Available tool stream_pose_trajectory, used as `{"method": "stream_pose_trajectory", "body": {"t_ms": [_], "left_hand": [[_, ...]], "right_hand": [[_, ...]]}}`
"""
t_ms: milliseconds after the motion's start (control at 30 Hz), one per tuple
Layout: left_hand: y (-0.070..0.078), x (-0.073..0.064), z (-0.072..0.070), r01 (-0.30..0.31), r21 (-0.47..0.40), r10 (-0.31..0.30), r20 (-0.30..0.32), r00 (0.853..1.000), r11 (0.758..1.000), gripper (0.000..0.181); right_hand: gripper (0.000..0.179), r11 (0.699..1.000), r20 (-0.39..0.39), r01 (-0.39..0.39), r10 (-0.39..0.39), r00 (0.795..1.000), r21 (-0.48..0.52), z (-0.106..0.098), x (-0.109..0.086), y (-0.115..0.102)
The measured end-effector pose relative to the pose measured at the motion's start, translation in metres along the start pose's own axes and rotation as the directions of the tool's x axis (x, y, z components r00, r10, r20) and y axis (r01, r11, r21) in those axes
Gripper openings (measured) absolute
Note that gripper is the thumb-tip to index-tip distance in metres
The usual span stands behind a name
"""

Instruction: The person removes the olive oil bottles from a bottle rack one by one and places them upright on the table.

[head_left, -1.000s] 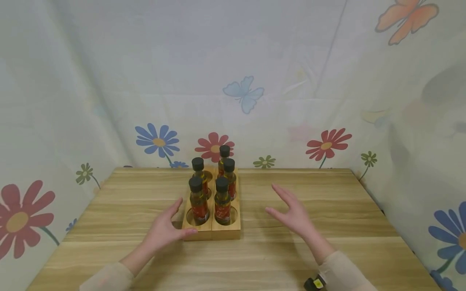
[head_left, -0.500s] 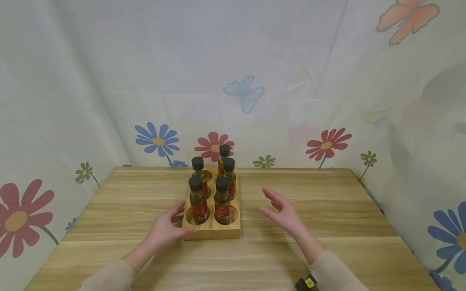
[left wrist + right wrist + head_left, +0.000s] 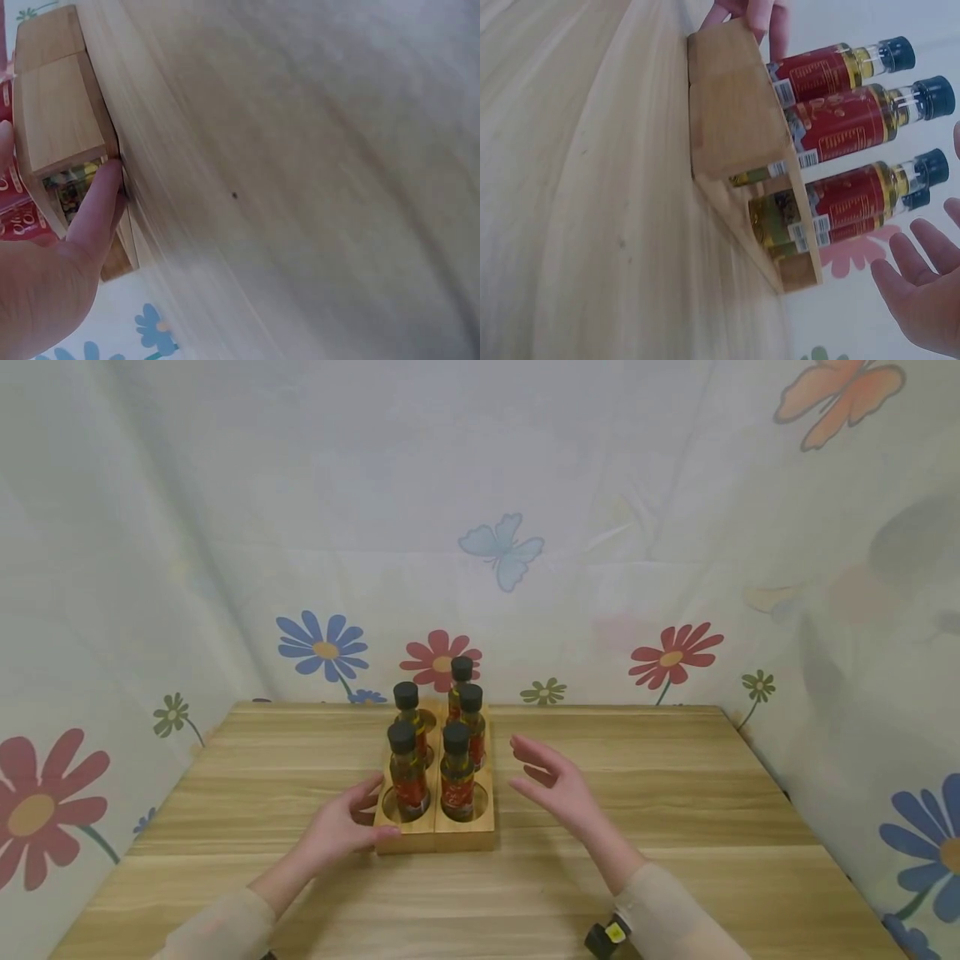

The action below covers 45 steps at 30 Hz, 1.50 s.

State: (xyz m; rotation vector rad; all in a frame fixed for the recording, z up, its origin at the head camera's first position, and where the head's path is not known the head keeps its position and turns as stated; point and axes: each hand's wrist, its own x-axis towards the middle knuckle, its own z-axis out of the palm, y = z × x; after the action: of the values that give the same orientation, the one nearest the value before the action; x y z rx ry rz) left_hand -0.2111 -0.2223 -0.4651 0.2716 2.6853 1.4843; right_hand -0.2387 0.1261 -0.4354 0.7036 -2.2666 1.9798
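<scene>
Two narrow wooden bottle racks (image 3: 465,841) stand side by side on the table, joined edge to edge. Several small oil bottles with black caps and red labels sit upright in their round holes, including a front left bottle (image 3: 410,789) and a front right bottle (image 3: 458,789). My left hand (image 3: 339,828) grips the left rack's near corner, its thumb along the front face and its fingers at the left side. To the right of the racks, my right hand (image 3: 558,787) hovers with fingers extended, touching nothing; the right wrist view shows it (image 3: 922,296) apart from the bottles.
The wood-grain table (image 3: 637,777) reaches back to a white curtain (image 3: 375,485) printed with flowers and butterflies. A back hole (image 3: 427,721) in the left rack has no bottle. A small black device (image 3: 606,937) is strapped at my right wrist.
My right hand has moved left toward the racks. My left hand's fingers have drawn in against the left rack's side. Racks and bottles stand where they were.
</scene>
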Motion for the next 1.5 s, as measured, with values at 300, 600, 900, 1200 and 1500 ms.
{"method": "stream_pose_trajectory", "body": {"t_ms": [300,600,900,1200,1500], "left_hand": [[-0.002,0.003,-0.002,0.022,-0.004,-0.022,0.025,0.999,1.000,0.094],[-0.003,0.004,-0.004,0.025,-0.044,-0.022,0.048,0.999,0.999,0.092],[-0.004,0.003,-0.005,0.060,-0.138,-0.048,0.088,0.995,0.989,0.093],[-0.002,0.002,-0.005,0.067,-0.147,-0.054,0.090,0.994,0.987,0.093],[-0.003,0.003,-0.006,0.060,-0.111,-0.050,0.090,0.995,0.992,0.093]], "right_hand": [[0.058,0.999,0.018,-0.022,0.022,1.000,0.032,0.011,0.011,-0.008],[0.059,0.999,0.050,-0.028,0.026,0.998,0.038,0.022,0.021,-0.020],[0.059,0.998,0.074,-0.028,0.024,0.997,0.059,0.031,0.028,-0.027],[0.058,0.998,0.081,-0.042,0.038,0.996,0.052,0.042,0.035,-0.034],[0.057,0.996,0.074,-0.084,0.083,0.994,0.013,0.050,0.039,-0.039]]}}
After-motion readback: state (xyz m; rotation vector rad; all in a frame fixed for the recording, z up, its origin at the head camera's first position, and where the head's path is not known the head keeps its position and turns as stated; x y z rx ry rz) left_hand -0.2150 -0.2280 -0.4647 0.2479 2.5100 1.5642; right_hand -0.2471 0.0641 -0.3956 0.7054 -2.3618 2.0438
